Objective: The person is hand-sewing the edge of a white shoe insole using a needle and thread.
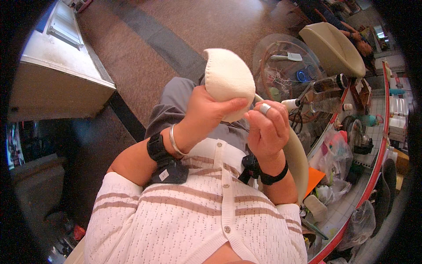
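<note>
A curved, cream-coloured piece of fabric or felt [229, 76] with a stitched left edge is held up above the lap. My left hand [209, 107] grips its lower part, the thumb lying across the front. At its lower right edge is my right hand [268, 125], fingers curled and thumb and forefinger pinched together. Whatever lies between those fingertips is too small to tell. A broad silver ring [264, 108] is on a finger of my right hand. A white thread spool [290, 104] stands just beyond that hand.
To the right, a round glass table [286, 41] holds scissors, loose threads and a blue ring-shaped item. Beside it are a beige chair back [333, 49], a glass bottle [324, 105] and plastic bags [336, 155]. A white cabinet [66, 89] stands at left. Another person's arms [357, 38] show upper right.
</note>
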### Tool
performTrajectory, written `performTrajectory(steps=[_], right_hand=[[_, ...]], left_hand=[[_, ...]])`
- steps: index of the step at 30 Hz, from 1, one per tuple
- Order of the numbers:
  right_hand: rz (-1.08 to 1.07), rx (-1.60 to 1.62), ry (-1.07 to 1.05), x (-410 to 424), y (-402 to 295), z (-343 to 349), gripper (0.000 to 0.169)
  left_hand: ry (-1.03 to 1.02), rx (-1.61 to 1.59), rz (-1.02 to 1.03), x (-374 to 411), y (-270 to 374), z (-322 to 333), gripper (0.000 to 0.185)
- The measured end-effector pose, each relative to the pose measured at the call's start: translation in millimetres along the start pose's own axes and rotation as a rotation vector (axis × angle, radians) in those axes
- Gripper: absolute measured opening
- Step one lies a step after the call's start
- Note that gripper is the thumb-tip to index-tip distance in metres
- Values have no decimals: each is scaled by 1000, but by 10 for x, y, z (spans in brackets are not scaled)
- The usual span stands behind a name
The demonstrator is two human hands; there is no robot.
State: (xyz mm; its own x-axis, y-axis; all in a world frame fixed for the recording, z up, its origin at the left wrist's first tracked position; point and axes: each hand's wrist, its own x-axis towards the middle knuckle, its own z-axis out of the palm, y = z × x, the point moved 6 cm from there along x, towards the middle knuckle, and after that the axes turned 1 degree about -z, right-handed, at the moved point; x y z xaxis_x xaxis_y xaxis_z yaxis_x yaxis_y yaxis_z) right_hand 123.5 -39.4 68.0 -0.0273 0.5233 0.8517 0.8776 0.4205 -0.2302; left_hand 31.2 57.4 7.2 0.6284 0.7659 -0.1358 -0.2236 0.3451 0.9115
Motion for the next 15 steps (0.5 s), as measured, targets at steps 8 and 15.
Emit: performTrajectory(steps=[8,15], right_hand=[[165,7,-226,17,180,154,7],[140,181,57,231,29,-85,5]], left_hand=[[21,-78,-46,33,-77,-39,22],[148,-60,-87,154,-366,-248,24]])
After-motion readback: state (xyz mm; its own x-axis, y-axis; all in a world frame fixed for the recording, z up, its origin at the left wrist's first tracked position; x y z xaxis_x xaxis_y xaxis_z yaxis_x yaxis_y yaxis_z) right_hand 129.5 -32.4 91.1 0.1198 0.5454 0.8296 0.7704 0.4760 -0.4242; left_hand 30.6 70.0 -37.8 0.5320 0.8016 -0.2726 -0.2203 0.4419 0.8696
